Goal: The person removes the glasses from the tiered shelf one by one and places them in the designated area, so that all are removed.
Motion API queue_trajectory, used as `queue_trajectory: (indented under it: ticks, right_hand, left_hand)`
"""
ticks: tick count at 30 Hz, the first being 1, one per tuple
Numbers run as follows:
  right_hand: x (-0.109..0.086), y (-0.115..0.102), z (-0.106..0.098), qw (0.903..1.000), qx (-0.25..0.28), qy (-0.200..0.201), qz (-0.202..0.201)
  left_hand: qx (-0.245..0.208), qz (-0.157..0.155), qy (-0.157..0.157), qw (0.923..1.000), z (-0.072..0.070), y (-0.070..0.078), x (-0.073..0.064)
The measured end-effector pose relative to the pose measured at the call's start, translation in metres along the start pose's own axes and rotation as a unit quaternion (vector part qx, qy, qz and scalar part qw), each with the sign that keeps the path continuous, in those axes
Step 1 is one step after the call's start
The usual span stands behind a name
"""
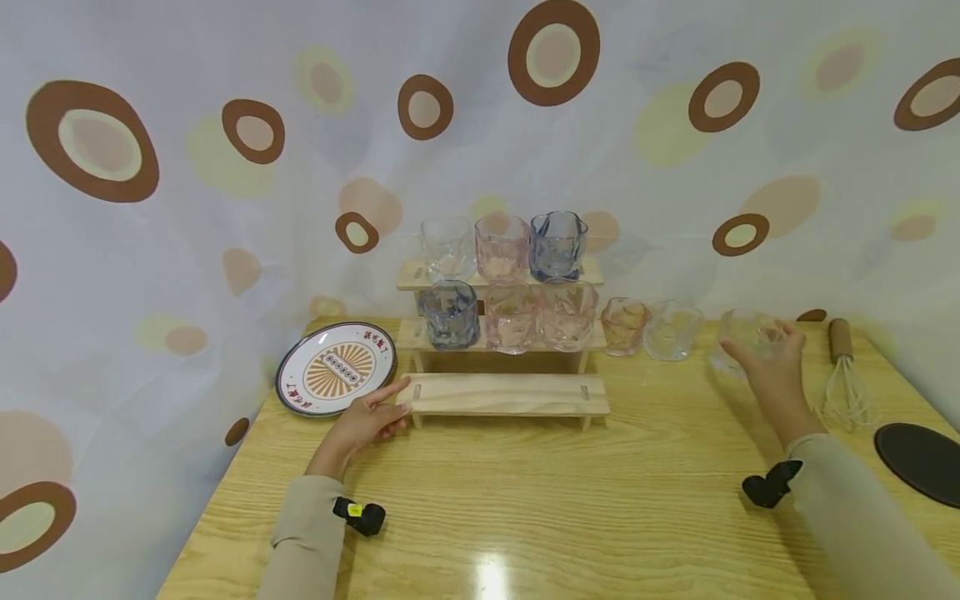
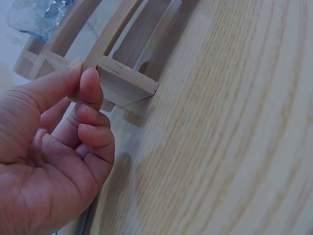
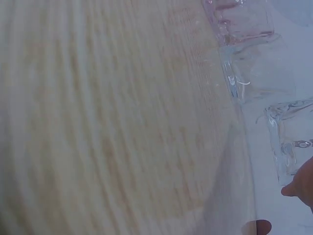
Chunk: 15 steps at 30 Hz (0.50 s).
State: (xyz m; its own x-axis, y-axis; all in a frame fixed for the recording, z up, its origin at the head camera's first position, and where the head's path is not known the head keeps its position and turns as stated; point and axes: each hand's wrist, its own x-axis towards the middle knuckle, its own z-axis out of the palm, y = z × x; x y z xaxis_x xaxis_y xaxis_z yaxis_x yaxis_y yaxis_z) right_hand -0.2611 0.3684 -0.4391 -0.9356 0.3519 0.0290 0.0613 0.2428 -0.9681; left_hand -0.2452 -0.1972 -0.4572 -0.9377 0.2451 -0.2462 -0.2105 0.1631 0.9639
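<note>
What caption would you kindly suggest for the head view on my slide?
Left hand pinches the lowest wooden shelf while right hand grips a clear glass.

"What is your right hand touching?"

"It's touching a clear glass near the table's edge; a second clear glass and a pink glass stand along that edge."

The head view looks down across the table; wrist views show it closer.
</note>
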Motion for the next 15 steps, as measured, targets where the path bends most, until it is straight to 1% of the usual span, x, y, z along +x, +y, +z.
queue_trajectory:
  ticks: [1, 3, 8, 15]
  right_hand:
    - [0.004, 0.001, 0.000, 0.9999, -0.010, -0.001, 0.000]
    - [0.011, 0.003, 0.001, 0.9999, -0.014, -0.003, 0.005]
    - [0.025, 0.006, 0.004, 0.9998, -0.005, -0.004, 0.020]
    - [0.033, 0.007, 0.012, 0.9993, -0.014, 0.002, 0.034]
  left_hand:
    - [-0.001, -0.001, 0.002, 1.0000, 0.000, 0.000, 0.000]
    - [-0.002, -0.001, 0.001, 1.0000, 0.001, 0.000, 0.000]
    - [0.001, 0.002, -0.002, 1.0000, 0.000, 0.000, 0.001]
    - [0.006, 0.001, -0.001, 1.0000, -0.001, 0.000, 0.000]
